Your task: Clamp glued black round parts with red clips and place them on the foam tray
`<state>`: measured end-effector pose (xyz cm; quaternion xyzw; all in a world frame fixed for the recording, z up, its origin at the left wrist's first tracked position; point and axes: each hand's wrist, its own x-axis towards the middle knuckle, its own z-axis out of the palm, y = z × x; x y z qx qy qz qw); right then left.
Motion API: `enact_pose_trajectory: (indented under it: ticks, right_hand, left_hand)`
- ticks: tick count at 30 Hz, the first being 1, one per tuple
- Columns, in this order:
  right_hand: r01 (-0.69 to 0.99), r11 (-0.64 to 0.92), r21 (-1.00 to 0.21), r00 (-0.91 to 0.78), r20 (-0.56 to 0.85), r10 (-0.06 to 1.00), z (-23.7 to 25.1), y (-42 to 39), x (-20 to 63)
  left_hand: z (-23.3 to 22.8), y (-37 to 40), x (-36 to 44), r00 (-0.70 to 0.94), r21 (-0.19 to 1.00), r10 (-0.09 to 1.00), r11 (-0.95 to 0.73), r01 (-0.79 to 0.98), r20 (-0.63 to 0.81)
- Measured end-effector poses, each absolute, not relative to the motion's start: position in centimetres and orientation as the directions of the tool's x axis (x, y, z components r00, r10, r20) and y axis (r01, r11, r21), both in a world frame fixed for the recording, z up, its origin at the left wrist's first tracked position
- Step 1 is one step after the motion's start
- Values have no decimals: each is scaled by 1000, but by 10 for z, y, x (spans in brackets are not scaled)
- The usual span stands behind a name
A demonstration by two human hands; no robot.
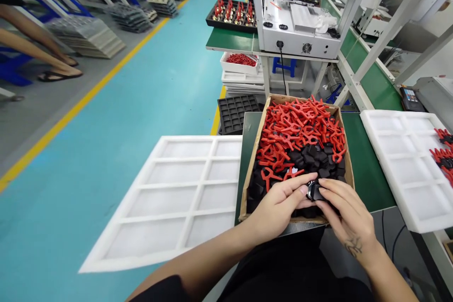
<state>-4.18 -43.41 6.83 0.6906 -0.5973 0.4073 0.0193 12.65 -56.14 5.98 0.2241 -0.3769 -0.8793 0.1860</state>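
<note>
Both my hands meet over the near end of a cardboard box. Between them is a small glossy black part, whose exact kind I cannot make out. My left hand pinches it from the left with thumb and fingers. My right hand grips it from the right, fingers bent over a darker black piece. Red spring clamps fill the far part of the box. Matte black pieces lie in the near part, partly hidden beneath my hands.
To the left is a white foam tray with compartments; another white tray at right carries red clamps and black parts. Beyond the box stand a black grid tray, a white machine and metal posts. A person's legs show far left.
</note>
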Motion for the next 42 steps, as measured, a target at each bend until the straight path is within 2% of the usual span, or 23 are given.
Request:
enact_pose_trajectory:
  ticks: [10, 22, 42]
  right_hand:
    - [-841, -269, -469, -86, 607, -790, 79, -428, -41]
    - [-834, -305, -460, -19, 577, -816, 76, -434, -38]
    - [-842, -328, -428, 5, 602, -798, 73, -438, -38]
  left_hand:
    - [62, -563, 123, -836, 668, -458, -728, 158, -301]
    - [61, -561, 126, -835, 755, -466, -648, 98, -291]
    - [62, -559, 127, -850, 763, -478, -628, 154, -222]
